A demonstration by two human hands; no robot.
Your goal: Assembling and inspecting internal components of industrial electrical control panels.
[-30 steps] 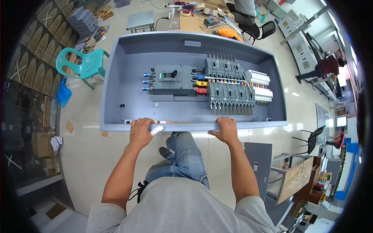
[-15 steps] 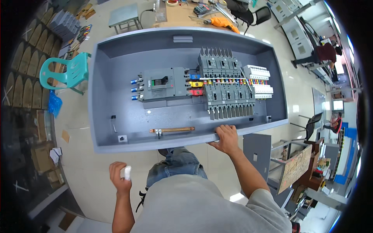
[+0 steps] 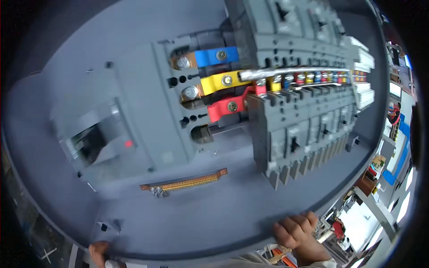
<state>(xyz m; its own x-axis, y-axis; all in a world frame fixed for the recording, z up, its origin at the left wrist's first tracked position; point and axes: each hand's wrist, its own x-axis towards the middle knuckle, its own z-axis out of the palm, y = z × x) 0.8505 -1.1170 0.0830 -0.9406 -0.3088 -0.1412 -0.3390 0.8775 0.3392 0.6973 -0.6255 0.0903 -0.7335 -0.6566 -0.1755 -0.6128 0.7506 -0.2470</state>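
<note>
A grey metal electrical cabinet (image 3: 178, 223), lying open, spreads close beneath me. My right hand (image 3: 297, 230) is closed over its near rim, fingers curled inward. At the lower left my left hand (image 3: 99, 251) grips the same rim, partly cut off by the picture's edge; something white (image 3: 115, 264) shows by its thumb. Inside are a big grey circuit breaker (image 3: 147, 111), blue (image 3: 210, 56), yellow (image 3: 216, 83) and red (image 3: 225, 108) busbars, and two rows of smaller breakers (image 3: 308, 129). A shiny metal rod (image 3: 286, 72) lies along the middle bars. Neither hand touches these parts.
A copper terminal bar (image 3: 187, 182) with a few bolts is on the cabinet floor. White small breakers (image 3: 365, 96) stand at the right end. Metal brackets (image 3: 353, 142) are by the near corners. Beyond the right rim are shop furniture and a person (image 3: 395, 111).
My view has come much closer to the cabinet and tilted. The left hand has gone from hanging free to the near rim. The right hand stays on the rim.
</note>
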